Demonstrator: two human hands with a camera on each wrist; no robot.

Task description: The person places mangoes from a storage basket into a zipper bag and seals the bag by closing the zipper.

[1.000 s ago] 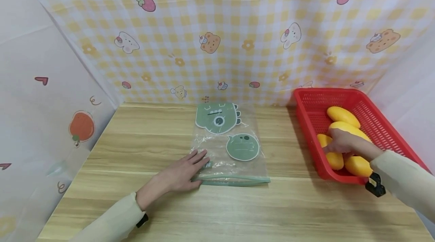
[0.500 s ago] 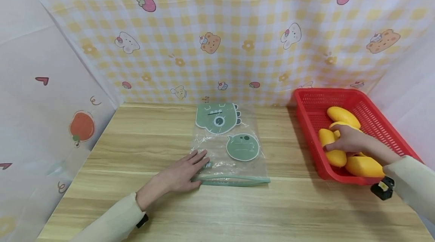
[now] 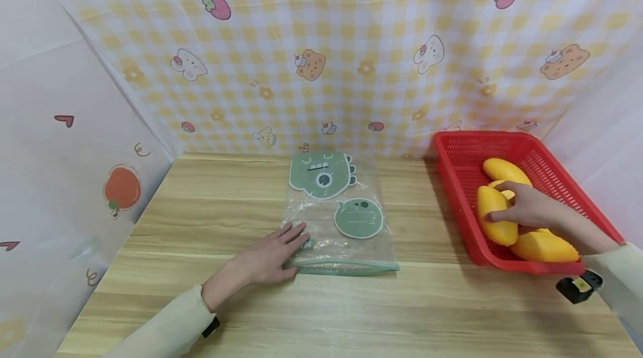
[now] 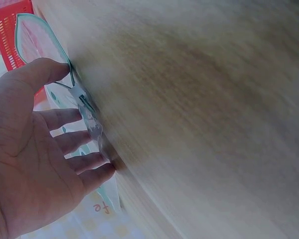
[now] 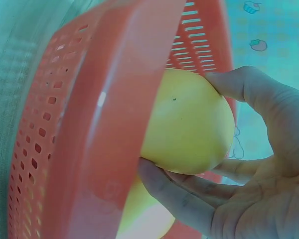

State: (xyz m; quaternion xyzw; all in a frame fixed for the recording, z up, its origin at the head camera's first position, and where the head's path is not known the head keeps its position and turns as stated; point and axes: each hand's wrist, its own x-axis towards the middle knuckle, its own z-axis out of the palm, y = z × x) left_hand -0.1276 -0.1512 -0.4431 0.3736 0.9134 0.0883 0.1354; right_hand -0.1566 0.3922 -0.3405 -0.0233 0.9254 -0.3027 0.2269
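My right hand (image 3: 534, 210) reaches inside the red plastic basket (image 3: 454, 201) and grips a yellow mango (image 3: 494, 221). Seen from the right wrist, the thumb is on one side of the mango (image 5: 189, 124) and the fingers curl under the other, close behind the basket wall (image 5: 107, 99). My left hand (image 3: 268, 254), fingers extended, rests on the lower left corner of a transparent zip bag (image 3: 359, 218) with green cartoon prints. In the left wrist view its fingertips touch the bag near the table, with the green-edged mouth (image 4: 42, 37) beyond the thumb.
Another mango (image 3: 507, 172) lies toward the back of the basket, and one more (image 3: 545, 247) at the front. The wooden table (image 3: 351, 313) runs back to a yellow checked cloth (image 3: 346, 95), with white sheets at both sides.
My right hand has shifted slightly right and lifted the gripped mango more upright among the others. The front mango has rolled a little right. My left hand and the bag stay still.
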